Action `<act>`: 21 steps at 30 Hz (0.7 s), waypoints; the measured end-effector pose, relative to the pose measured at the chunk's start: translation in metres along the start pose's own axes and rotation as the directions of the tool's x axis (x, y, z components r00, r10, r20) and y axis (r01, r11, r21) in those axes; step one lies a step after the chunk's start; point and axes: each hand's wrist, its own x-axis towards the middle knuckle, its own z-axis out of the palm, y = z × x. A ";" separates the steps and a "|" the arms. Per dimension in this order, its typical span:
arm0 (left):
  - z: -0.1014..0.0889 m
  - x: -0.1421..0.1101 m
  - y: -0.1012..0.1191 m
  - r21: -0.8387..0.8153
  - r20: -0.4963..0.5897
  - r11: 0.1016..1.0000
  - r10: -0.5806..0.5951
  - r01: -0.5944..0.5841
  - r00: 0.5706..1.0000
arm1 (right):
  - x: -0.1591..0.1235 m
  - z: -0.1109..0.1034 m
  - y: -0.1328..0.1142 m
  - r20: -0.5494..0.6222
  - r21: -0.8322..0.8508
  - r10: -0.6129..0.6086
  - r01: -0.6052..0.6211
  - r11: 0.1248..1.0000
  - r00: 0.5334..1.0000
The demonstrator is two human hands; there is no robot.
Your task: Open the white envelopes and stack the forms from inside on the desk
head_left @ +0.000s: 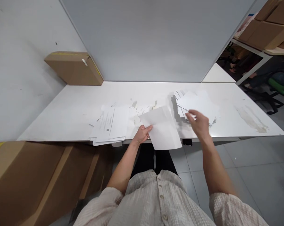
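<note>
My left hand (142, 134) grips a blank-looking white sheet of paper (164, 130) by its left edge, thumb on top. The sheet hangs partly over the table's front edge. My right hand (198, 124) is closed in a pinch at the near side of a loose pile of white papers (196, 102). What sits between those fingertips, perhaps a paper's edge, is too small to tell. Left of my left hand lies a stack of printed sheets (110, 124), its lower edges slightly fanned.
On the white table (146, 91), scraps and worn marks show between the piles. A cardboard box (73, 69) stands at the back left against a grey panel (151, 40). Large cardboard boxes (38, 175) fill the floor at left. An office chair (271, 94) is at far right.
</note>
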 end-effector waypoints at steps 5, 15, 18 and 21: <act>0.000 -0.001 0.001 0.043 0.024 0.999 -0.021 0.020 1.000 | 0.045 -0.013 0.047 0.171 -0.487 0.048 0.043 0.873 0.984; -0.006 0.003 -0.002 -0.007 0.057 0.999 -0.038 0.039 0.998 | 0.047 -0.012 0.050 0.098 -0.582 0.085 -0.012 0.813 0.992; -0.006 0.002 -0.001 -0.010 0.057 0.999 -0.032 0.033 0.998 | 0.049 -0.012 0.053 0.011 -0.428 0.176 -0.155 0.891 0.984; -0.004 0.002 0.000 -0.011 0.054 0.999 -0.033 0.034 0.998 | 0.049 -0.013 0.059 0.018 -0.336 0.165 -0.149 0.930 0.986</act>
